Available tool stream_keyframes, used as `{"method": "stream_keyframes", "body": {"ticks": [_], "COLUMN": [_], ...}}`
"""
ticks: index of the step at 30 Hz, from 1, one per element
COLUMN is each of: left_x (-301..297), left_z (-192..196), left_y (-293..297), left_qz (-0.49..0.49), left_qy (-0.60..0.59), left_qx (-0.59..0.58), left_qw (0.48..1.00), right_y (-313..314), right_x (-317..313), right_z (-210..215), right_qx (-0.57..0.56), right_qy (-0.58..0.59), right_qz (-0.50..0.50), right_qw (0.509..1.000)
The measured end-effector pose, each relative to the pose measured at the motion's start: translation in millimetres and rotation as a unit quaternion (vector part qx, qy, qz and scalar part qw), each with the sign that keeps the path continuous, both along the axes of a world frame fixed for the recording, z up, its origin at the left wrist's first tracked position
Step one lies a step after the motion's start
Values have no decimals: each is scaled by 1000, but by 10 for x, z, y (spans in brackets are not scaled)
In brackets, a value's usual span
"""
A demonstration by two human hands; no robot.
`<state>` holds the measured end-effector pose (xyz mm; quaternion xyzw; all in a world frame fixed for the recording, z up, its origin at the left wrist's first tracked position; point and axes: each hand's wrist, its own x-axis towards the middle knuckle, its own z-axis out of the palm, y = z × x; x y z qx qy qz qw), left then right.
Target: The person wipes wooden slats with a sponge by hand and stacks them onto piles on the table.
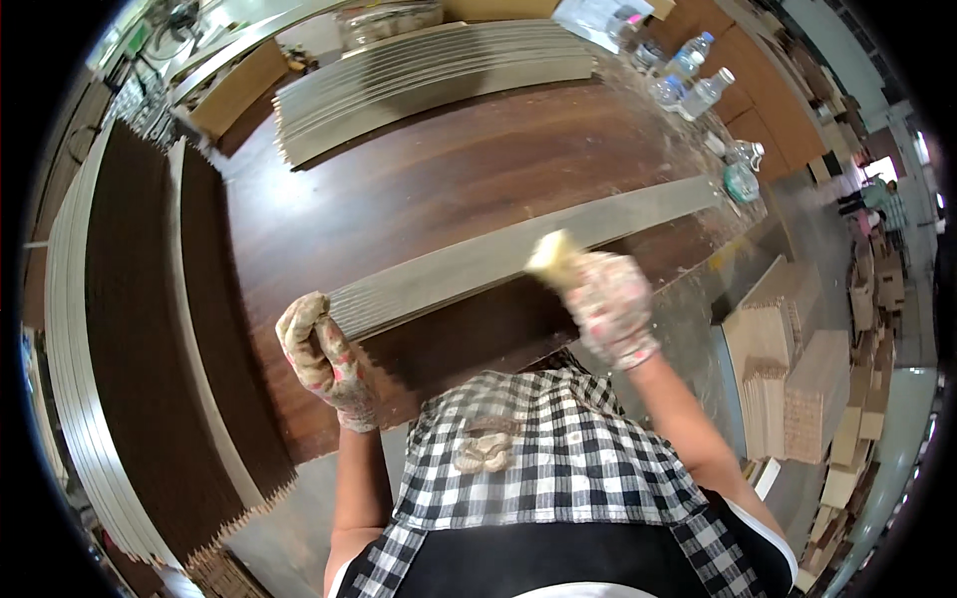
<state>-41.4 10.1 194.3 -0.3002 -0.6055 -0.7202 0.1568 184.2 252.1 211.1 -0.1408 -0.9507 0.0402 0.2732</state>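
My left hand (324, 359), in a stained patterned work glove, has its fingers curled in beside the left end of a small stack of long boards. Whatever those fingers hold, if anything, is hidden. The boards (429, 276) lie slantwise across the brown table, pale grey on top with a dark brown long side facing me. A pale yellow sponge-like block (554, 257), slightly blurred, is gripped in my gloved right hand (610, 304). That hand hovers near the front edge of the boards, right of their middle.
A larger stack of grey boards (439, 80) lies at the table's far side. Tall dark-faced board stacks (130, 329) stand at left. Several plastic bottles (706, 95) line the far right corner. Pale board bundles (763, 399) stand low at right; a person (877, 194) is far off.
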Motion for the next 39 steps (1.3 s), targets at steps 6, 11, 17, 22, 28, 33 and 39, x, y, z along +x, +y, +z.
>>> {"method": "stream_keyframes", "body": {"ticks": [6,11,17,22,28,33,39], "left_x": [182,101,42,370,624,717,766], "left_z": [44,-42,-58,348,330,368,420], "left_y": [446,703,712,1207,1523,1533,1603], "left_qz": [-92,-133,-110,-88,-126,-121,-123], "left_qy": [-5,45,83,155,198,159,196], "left_qx": [-64,-174,-278,-353,-456,-456,-425], "left_qw": [994,975,951,918,859,867,875], "right_y": [170,46,1718,1596,895,2651,2393], "right_x": [269,14,1278,436,-553,418,553], "right_z": [84,-85,-158,496,470,203,292], "right_qx": [-93,-28,-18,-449,-44,-3,-11], "right_qy": [50,22,78,258,-36,-79,43], "right_qz": [-160,-110,-409,-254,-8,-307,-212], "right_qw": [981,993,909,817,998,948,976]}}
